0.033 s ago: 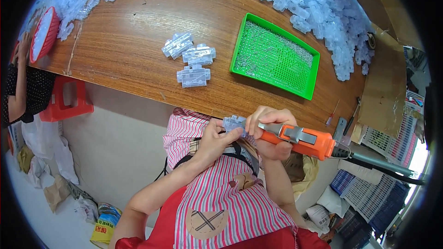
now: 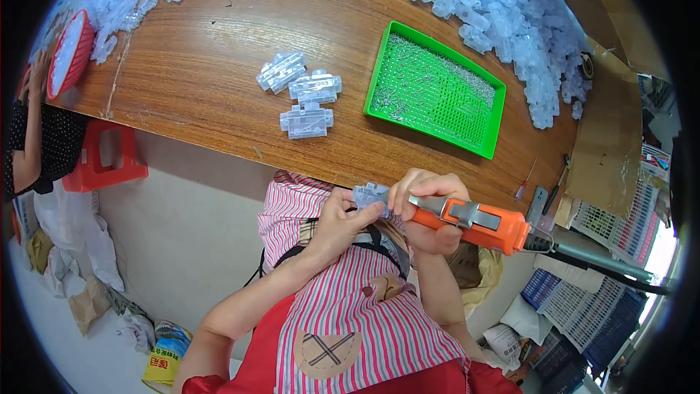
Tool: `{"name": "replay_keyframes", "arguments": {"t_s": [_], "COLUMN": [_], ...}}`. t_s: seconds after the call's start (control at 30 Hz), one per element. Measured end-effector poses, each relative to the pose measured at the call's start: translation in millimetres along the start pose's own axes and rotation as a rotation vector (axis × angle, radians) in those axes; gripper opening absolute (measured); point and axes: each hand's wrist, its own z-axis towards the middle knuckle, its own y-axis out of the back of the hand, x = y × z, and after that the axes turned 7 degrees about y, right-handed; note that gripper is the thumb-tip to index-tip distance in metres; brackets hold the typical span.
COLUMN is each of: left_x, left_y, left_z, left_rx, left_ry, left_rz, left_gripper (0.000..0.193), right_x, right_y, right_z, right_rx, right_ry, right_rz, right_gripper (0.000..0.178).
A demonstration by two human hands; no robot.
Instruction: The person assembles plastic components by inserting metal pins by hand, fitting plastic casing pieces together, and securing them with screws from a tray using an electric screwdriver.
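Our left hand (image 2: pixel 335 224) is gripping one clear block (image 2: pixel 367 195), seemingly half done, our right hand (image 2: pixel 429 238) is gripping an orange driver (image 2: pixel 503 230), and the pile (image 2: pixel 503 18) by the bench's (image 2: pixel 211 91) far right corner is maybe waiting.

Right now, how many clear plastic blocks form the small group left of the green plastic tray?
3: the top block, the middle block and the bottom block. None appears hidden.
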Motion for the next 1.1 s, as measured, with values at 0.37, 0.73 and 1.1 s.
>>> {"name": "replay_keyframes", "arguments": {"t_s": [0.37,0.73,1.1], "left_x": [-0.5,-6.6,-12.3], "left_y": [-0.4,-2.8,-0.3], "left_z": [-4.3,-3.8,-6.5], "left_rx": [0.039,0.022,-0.035], "left_ry": [-0.06,0.02,0.09], "left_rz": [0.002,0.093,-0.165], "left_gripper": [0.03,0.033,0.032], "right_x": [-7.1,4.3,23.5], "right_y": [-3.8,-6.3,-3.1], "right_z": [-5.2,1.8,8.4], "right_rx": [0.05,-0.01,-0.112], "right_ry": [-0.01,0.01,0.099], "right_rz": [-0.021,-0.008,0.022], "right_gripper": [0.047,0.066,0.069]}}
